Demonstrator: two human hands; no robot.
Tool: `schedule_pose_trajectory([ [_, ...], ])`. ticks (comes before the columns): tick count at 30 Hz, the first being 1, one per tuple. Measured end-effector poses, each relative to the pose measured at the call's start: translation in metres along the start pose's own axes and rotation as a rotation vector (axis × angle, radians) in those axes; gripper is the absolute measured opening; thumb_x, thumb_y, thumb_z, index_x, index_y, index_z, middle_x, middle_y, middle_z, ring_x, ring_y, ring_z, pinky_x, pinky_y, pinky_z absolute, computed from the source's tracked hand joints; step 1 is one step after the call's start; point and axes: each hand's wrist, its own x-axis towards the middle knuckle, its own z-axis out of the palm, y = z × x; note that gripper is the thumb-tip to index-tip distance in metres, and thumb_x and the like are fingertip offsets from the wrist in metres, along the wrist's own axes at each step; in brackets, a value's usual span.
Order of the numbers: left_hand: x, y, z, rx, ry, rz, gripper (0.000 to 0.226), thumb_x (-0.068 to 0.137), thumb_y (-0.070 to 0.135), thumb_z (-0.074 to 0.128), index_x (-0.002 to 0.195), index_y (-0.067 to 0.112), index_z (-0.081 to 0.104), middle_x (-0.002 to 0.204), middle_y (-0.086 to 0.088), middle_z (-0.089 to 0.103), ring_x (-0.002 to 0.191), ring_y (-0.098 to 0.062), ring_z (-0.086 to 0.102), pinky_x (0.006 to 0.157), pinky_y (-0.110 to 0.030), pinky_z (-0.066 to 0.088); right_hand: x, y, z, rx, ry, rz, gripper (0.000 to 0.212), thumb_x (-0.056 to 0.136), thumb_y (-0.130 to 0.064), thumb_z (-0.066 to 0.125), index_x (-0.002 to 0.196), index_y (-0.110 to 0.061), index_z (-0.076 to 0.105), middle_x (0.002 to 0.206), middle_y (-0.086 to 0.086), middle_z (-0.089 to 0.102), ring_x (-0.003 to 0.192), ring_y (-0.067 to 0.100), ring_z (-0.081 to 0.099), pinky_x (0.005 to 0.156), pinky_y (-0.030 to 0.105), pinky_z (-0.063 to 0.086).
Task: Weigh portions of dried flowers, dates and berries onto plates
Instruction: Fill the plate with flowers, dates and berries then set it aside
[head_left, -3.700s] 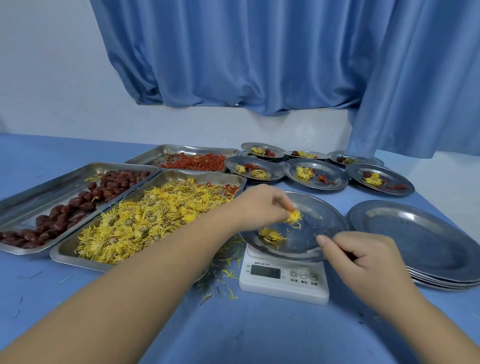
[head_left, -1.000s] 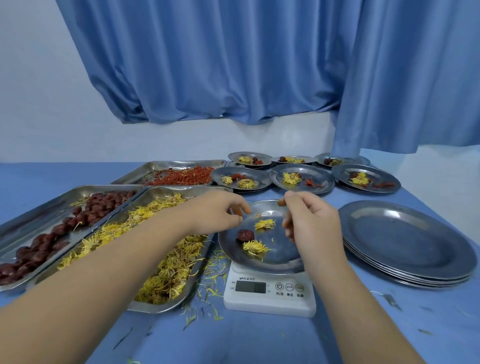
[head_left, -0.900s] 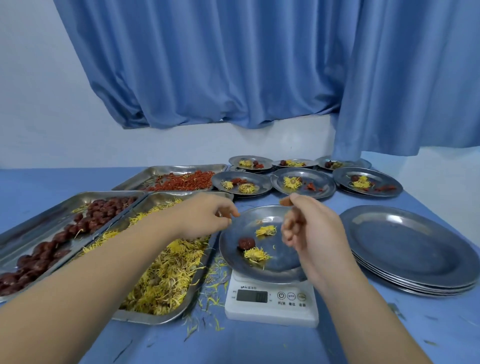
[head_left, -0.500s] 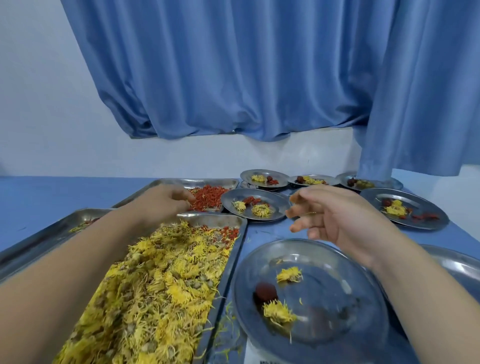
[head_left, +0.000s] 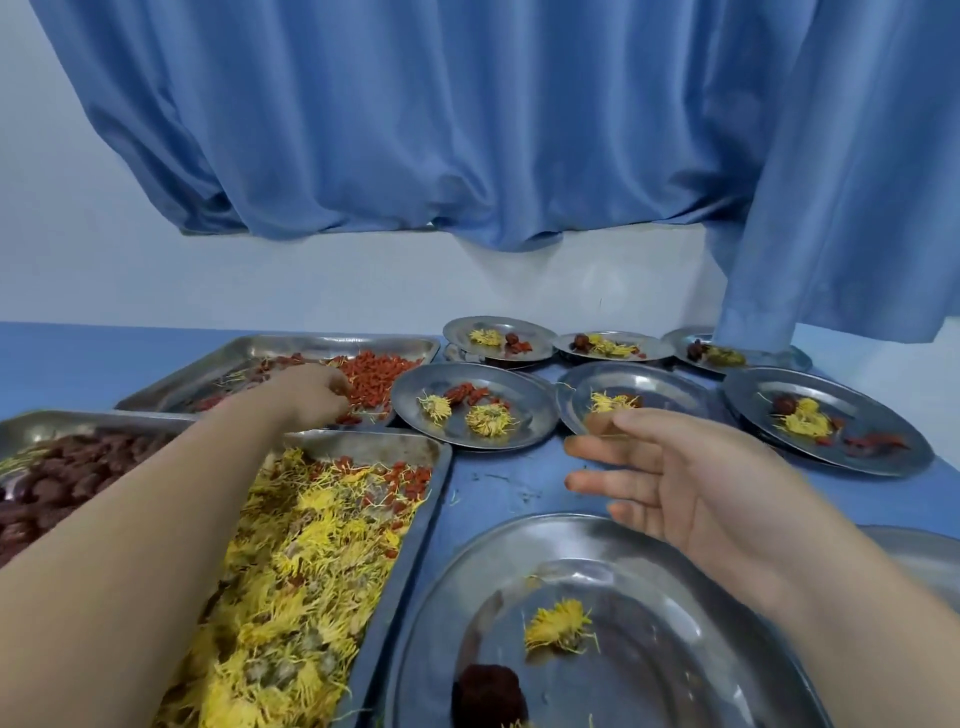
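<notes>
The left hand (head_left: 311, 392) reaches to the far rectangular steel tray of red berries (head_left: 379, 371) near the far left edge of the blue surface (head_left: 498, 483), its fingers (head_left: 337, 387) curled narrow down among the berries; whether they hold any cannot be told. The right hand (head_left: 691, 488) hovers above the near round steel plate (head_left: 675, 649), palm turned leftward, fingers spread wide and holding nothing. That plate, at the near edge, carries one yellow dried flower (head_left: 558, 626) and one dark red date (head_left: 488, 693). Just left of it lies the rectangular steel tray of yellow dried flowers (head_left: 296, 571), with a rectangular steel tray of dark dates (head_left: 57, 478) beyond the left forearm. Six small round steel plates of portions (head_left: 472, 405) stand along the far right side, under a blue curtain (head_left: 467, 130).
</notes>
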Motion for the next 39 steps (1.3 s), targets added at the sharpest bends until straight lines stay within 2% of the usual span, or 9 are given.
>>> schedule_pose_trajectory([
  [4,0.031,-0.002,0.016,0.075,-0.028,-0.048,0.049,0.099,0.032,0.049,0.145,0.016,0.043,0.151,-0.009,0.042,0.138,-0.028,0.039,0.116,-0.042,0.027,0.005,0.005,-0.003,0.045,0.007,0.02,0.023,0.092,-0.025,0.054,0.105,-0.009,0.065,0.096,0.007,0.075,0.083,0.025,0.073,0.052,0.024,0.053],
  [7,0.044,-0.002,0.026,0.064,-0.143,-0.099,0.057,0.1,0.045,0.044,0.15,0.021,0.034,0.158,-0.006,0.03,0.144,-0.028,0.028,0.118,-0.044,0.016,0.007,0.007,-0.005,0.056,0.015,0.029,0.021,0.092,-0.025,0.055,0.1,-0.009,0.066,0.096,0.008,0.075,0.081,0.024,0.073,0.051,0.023,0.053],
  [11,0.048,0.004,0.03,0.12,-0.296,-0.086,0.05,0.101,0.049,0.04,0.142,0.022,0.048,0.151,-0.004,0.042,0.138,-0.026,0.037,0.116,-0.046,0.022,0.01,0.008,-0.008,0.05,0.049,0.039,0.02,0.091,-0.025,0.055,0.096,-0.01,0.066,0.093,0.009,0.075,0.077,0.023,0.073,0.05,0.024,0.052],
  [15,0.042,0.01,0.023,0.128,-0.208,-0.043,0.024,0.096,0.021,0.056,0.116,0.021,0.07,0.131,-0.003,0.062,0.122,-0.024,0.052,0.111,-0.044,0.035,0.012,0.008,-0.009,0.045,0.074,0.045,0.019,0.091,-0.026,0.055,0.095,-0.011,0.066,0.091,0.008,0.075,0.071,0.02,0.071,0.05,0.023,0.052],
  [20,0.035,0.015,0.022,0.06,-0.095,-0.05,0.024,0.09,0.0,0.058,0.095,0.015,0.076,0.109,-0.004,0.068,0.098,-0.019,0.056,0.094,-0.035,0.042,0.01,0.008,-0.007,0.019,0.082,0.045,0.019,0.091,-0.025,0.055,0.092,-0.01,0.067,0.082,0.007,0.073,0.062,0.017,0.067,0.051,0.023,0.049],
  [27,0.035,0.019,0.018,0.115,-0.139,-0.029,0.034,0.091,-0.004,0.05,0.09,0.02,0.074,0.091,0.003,0.061,0.094,-0.02,0.056,0.092,-0.036,0.046,0.006,0.002,-0.005,-0.002,0.084,0.01,0.018,0.091,-0.022,0.055,0.081,-0.011,0.066,0.072,0.007,0.068,0.055,0.015,0.06,0.047,0.023,0.045],
  [33,0.037,0.014,0.019,0.1,-0.039,-0.011,0.029,0.084,-0.006,0.056,0.075,0.021,0.066,0.082,0.007,0.06,0.075,-0.008,0.052,0.068,-0.026,0.04,0.005,0.0,-0.005,-0.021,0.098,-0.013,0.019,0.091,-0.021,0.055,0.081,-0.01,0.066,0.068,0.005,0.065,0.051,0.014,0.056,0.047,0.023,0.043],
  [36,0.035,0.006,0.014,-0.001,0.025,0.0,0.027,0.082,-0.006,0.056,0.079,0.02,0.06,0.086,-0.001,0.064,0.072,-0.014,0.057,0.056,-0.026,0.04,0.005,-0.001,-0.005,-0.023,0.104,-0.017,0.019,0.091,-0.021,0.054,0.081,-0.01,0.066,0.065,0.005,0.063,0.05,0.013,0.056,0.046,0.023,0.042],
  [39,0.033,-0.003,0.007,-0.146,0.073,0.017,0.022,0.082,-0.003,0.064,0.08,0.018,0.059,0.084,-0.006,0.065,0.066,-0.021,0.06,0.055,-0.027,0.044,0.007,0.001,-0.005,-0.031,0.105,-0.015,0.019,0.091,-0.02,0.055,0.079,-0.01,0.065,0.064,0.005,0.062,0.049,0.014,0.054,0.049,0.024,0.041],
])
